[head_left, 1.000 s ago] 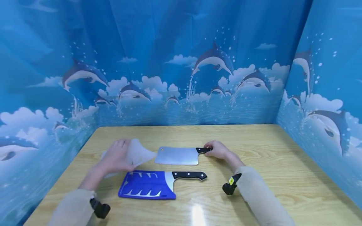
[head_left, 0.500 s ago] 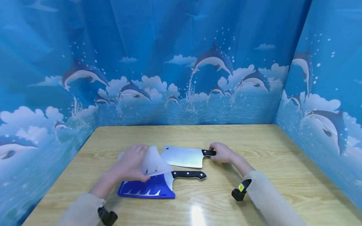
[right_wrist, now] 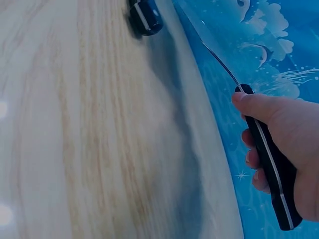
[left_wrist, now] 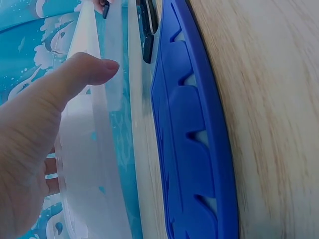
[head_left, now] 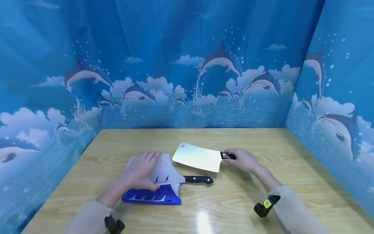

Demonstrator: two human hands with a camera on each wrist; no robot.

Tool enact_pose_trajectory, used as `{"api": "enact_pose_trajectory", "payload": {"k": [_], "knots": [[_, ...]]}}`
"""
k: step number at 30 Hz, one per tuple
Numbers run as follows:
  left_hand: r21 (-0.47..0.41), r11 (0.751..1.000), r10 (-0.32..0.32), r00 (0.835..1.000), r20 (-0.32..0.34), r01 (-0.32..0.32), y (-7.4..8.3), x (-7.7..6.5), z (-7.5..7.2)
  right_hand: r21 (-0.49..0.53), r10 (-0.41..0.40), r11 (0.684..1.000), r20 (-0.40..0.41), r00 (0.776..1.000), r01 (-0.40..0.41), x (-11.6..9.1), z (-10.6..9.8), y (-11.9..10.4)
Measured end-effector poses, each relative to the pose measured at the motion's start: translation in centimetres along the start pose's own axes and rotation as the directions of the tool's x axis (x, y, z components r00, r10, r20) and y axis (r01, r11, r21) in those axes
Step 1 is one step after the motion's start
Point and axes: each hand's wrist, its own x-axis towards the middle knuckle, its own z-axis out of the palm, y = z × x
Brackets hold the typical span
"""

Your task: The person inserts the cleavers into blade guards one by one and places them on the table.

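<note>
My left hand [head_left: 142, 170] holds a translucent white blade cover [head_left: 165, 167] with cut-out slits, thumb on the near side and fingers behind. The cover [left_wrist: 87, 144] hangs above a second cleaver and partly hides it. That cleaver lies on the table, its blade in a blue blade cover [head_left: 149, 197] and its black riveted handle [head_left: 198, 179] pointing right. My right hand [head_left: 242, 159] grips a bare cleaver [head_left: 198, 157] by its black handle, blade pointing left. In the right wrist view fingers curl round the handle [right_wrist: 273, 167] and the blade is raised off the table.
A wooden table [head_left: 248, 208] lies under everything. A blue curtain [head_left: 175, 42] with dolphins and clouds stands along the back and sides. Each sleeve carries a small black camera [head_left: 264, 208] at the wrist.
My left hand has moved right with the white blade cover, which now overlaps the blue one. The bare cleaver has shifted right, risen off the table and tilted in my right hand.
</note>
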Motion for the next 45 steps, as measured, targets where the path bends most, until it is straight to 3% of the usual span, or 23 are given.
{"api": "enact_pose_trajectory", "payload": {"k": [10, 18, 35, 41, 45], "knots": [[0.007, 1.000, 0.016, 0.999, -0.038, -0.016, -0.4, 0.1, 0.2, 0.009, -0.015, 1.000, -0.068, 0.998, 0.016, -1.3, -1.8, -0.7], [0.005, 1.000, -0.007, 1.000, -0.008, 0.007, -0.4, 0.0, 0.2, 0.002, -0.076, 0.997, -0.112, 0.991, 0.076, -1.7, -2.2, -1.6], [0.009, 1.000, -0.020, 0.999, 0.033, 0.019, -0.5, -0.1, 0.2, -0.038, -0.106, 0.994, -0.163, 0.981, 0.101, -1.9, -2.0, -2.0], [0.021, 1.000, -0.012, 1.000, 0.012, 0.012, -0.4, -0.2, 0.3, -0.091, -0.136, 0.988, -0.187, 0.973, 0.121, -2.0, -2.1, -2.1], [0.058, 0.998, 0.010, 1.000, -0.022, -0.009, -0.3, -0.1, 0.3, -0.154, -0.189, 0.976, -0.232, 0.954, 0.156, -2.1, -2.3, -2.4]]}}
